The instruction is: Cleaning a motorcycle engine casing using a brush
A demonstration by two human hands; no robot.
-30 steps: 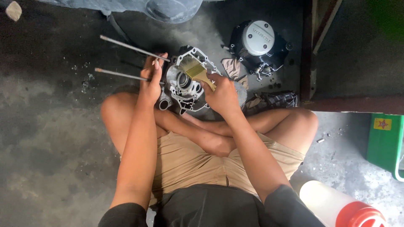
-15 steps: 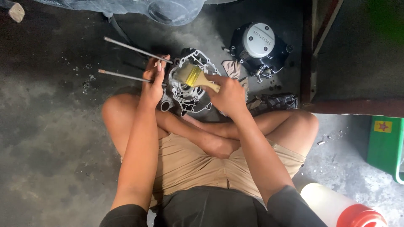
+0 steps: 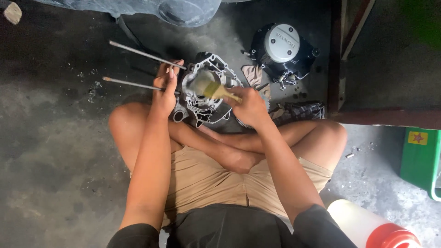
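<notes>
We sit cross-legged on the concrete floor (image 3: pixel 55 174), grey engine casing (image 3: pixel 207 96) just in front of our shins. Left hand (image 3: pixel 166 85) grips casing's left edge, fingers closed round it, beside two long studs (image 3: pixel 138 69) sticking out left. Right hand (image 3: pixel 250 106) clamped on paintbrush (image 3: pixel 212 87), bristles over casing's middle. Black engine cover (image 3: pixel 282 50) w/ round silver cap lies behind casing, to its right.

Matt, probably cast-metal engine casing (image 3: pixel 209 94)
</notes>
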